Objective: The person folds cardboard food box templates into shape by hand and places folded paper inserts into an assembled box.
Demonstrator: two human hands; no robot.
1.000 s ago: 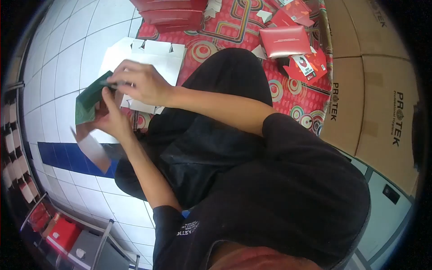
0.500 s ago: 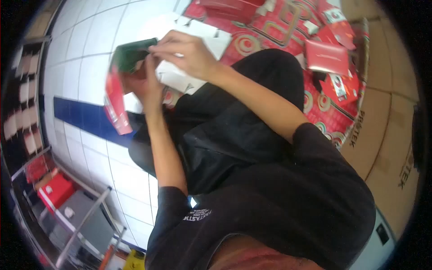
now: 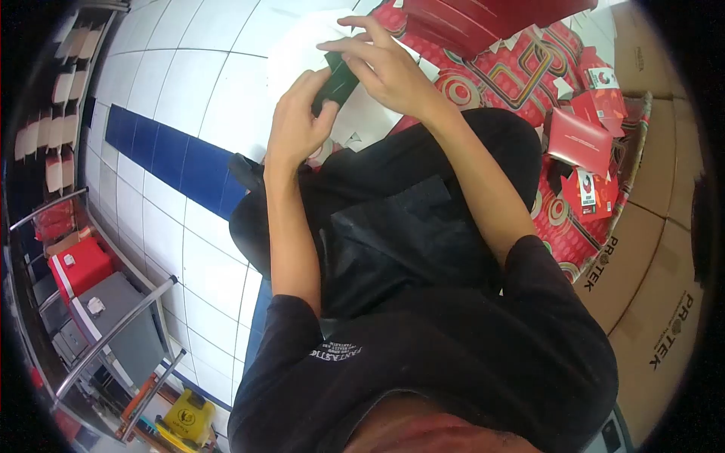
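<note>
Across the left and centre, white floor tiles (image 3: 208, 253), cut by a blue tile band (image 3: 170, 158). Seated person's black-clothed legs (image 3: 408, 219) folded at centre. Brown cartons (image 3: 642, 264) with PROTEK print line the right side. Red patterned cloth (image 3: 487, 79) lies between legs and cartons. Lower left: railed metal cart (image 3: 113, 328) bearing a red box (image 3: 81, 266) and a grey box (image 3: 124, 321). Large red folded pieces (image 3: 483, 23) sit at the cloth's upper edge. White cut sheets (image 3: 370, 121) lie beneath and beside the hands. To the right, on the cloth, a shiny red packet (image 3: 579, 141) and printed red cards (image 3: 593, 192).

Left hand (image 3: 302, 121): narrow grip, green piece between thumb and fingers. Right hand (image 3: 389, 72): fingers parted and bent over the upper end; cannot tell whether it presses. Smallest, the dark green piece (image 3: 340, 81) is between both hands, tilted, above the white sheets, partly hidden by fingers.
</note>
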